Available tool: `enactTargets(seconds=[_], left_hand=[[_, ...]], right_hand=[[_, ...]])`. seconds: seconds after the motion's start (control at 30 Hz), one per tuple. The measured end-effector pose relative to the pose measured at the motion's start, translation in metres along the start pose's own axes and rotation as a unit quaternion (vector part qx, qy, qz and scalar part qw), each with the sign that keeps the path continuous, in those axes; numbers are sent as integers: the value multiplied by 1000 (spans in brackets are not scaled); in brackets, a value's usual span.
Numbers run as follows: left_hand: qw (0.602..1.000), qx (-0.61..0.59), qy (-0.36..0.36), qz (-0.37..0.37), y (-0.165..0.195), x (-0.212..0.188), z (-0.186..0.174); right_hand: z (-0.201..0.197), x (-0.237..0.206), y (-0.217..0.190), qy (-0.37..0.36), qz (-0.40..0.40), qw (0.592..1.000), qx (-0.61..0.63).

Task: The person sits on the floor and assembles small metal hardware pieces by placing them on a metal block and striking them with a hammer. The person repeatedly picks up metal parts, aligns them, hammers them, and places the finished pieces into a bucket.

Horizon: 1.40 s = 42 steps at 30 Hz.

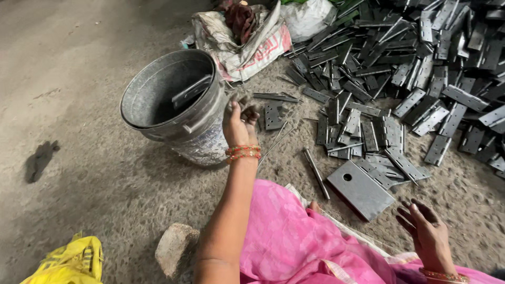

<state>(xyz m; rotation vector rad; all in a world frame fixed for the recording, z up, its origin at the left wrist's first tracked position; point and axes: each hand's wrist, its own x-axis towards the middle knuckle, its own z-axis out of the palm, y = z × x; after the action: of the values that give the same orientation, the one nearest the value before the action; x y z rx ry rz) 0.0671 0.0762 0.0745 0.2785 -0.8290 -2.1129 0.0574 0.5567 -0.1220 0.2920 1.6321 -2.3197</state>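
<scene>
Pink cloth [294, 236] over the lap filled the 6 o'clock edge, w/ a stone block [176, 250] on the floor at 7 and a yellow bag [73, 263] cut off at the corner. Left hand [239, 123] was raised just beside the metal bucket [173, 100], fingers curled round sth small and dark; what it gripped couldn't be made out. One flat hinge plate [192, 90] leaned inside the bucket, prob. dropped there, so the bucket sat close for easy reach. Right hand [428, 234] hovered at 4 o'clock, fingers spread, empty, near a big square plate w/ a hole [360, 189]. Loose hinge halves [400, 58] were heaped from 12 to 3, running out of frame. A thin rod [315, 172] lay approx. centre, thin wires beside it. Crumpled sacks [247, 37] at 12 hid whatever was behind. Bucket's bottom stayed in shadow. Dark patch [39, 160] at 9: unclear.
</scene>
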Motion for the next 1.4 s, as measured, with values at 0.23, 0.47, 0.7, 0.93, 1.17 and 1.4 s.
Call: enactTargets(seconds=[0.23, 0.47, 0.7, 0.93, 1.17, 1.4], left_hand=[[949, 217, -71, -216, -144, -68, -20], [796, 449, -298, -277, -277, -121, -26], [541, 689, -479, 55, -348, -163, 8], [368, 719, -568, 162, -381, -157, 41], [267, 724, -617, 151, -390, -148, 34], [401, 655, -614, 181, -377, -137, 23]], right_hand=[[-30, 13, -25, 20, -40, 999, 12], [-75, 42, -40, 64, -41, 997, 7], [-70, 69, -3, 64, 12, 998, 10], [-51, 88, 3, 43, 16, 999, -18], [-48, 98, 1, 43, 0, 999, -32], [-48, 101, -5, 48, -7, 999, -11]])
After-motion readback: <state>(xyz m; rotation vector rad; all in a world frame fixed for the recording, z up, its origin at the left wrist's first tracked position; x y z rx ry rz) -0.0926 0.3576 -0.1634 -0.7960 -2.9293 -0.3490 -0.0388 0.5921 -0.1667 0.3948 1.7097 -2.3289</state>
